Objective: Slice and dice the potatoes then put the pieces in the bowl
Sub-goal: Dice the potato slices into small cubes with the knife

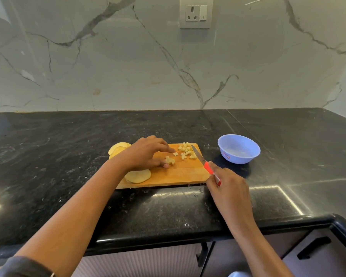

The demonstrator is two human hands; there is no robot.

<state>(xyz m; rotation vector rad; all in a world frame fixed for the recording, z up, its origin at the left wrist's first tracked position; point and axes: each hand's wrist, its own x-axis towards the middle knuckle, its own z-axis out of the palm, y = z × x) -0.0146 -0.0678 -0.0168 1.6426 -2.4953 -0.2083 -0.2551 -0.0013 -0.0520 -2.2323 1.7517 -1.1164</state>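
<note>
1. Potato cubes (pixel 186 150) lie in a loose pile at the far right corner of the wooden cutting board (pixel 180 174), which sits on the black stone countertop (pixel 68 156).
2. A smaller cluster of cubes (pixel 170 160) sits nearer the middle of the board, with a single cube (pixel 175 154) just beyond it.
3. The left hand (pixel 146 154) reaches over the board palm down, fingers relaxed and lightly bent. Its thumb tip touches the small cluster and its forefinger points toward the single cube; it grips nothing.
4. The right hand (pixel 228 184) is wrapped around the red handle of a knife (pixel 203 159), just off the board's near right corner. The blade angles forward, its tip beside the large pile.
5. Uncut round slices (pixel 117 148) overlap at the board's far left edge, partly hidden by the left wrist. More stacked slices (pixel 138 175) lie at the near left, under the forearm.
6. The blue bowl (pixel 240 159) stands upright on the countertop to the right of the board, apart from it.
7. A wall socket (pixel 196 13) is set in the marble backsplash.
</note>
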